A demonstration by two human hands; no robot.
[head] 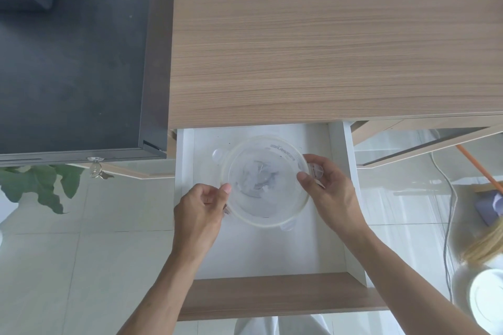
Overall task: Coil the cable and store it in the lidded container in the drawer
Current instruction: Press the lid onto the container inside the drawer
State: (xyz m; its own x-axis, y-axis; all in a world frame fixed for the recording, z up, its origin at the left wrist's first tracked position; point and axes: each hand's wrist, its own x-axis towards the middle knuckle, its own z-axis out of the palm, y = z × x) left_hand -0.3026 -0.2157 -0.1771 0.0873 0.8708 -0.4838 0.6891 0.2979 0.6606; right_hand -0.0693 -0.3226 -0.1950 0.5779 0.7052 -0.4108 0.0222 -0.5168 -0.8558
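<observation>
A round clear plastic container with its lid on sits in the open white drawer. Through the lid I see a pale, bundled shape, likely the cable, though it is blurred. My left hand pinches the lid's left rim with thumb and fingers. On the right rim, my right hand grips the container at a clear clip tab. Another clip tab sticks out at the upper left.
The wooden desk top lies above the drawer. A dark cabinet with keys stands to the left, and a green plant below it. A white cord, a broom and a white round object are on the floor to the right.
</observation>
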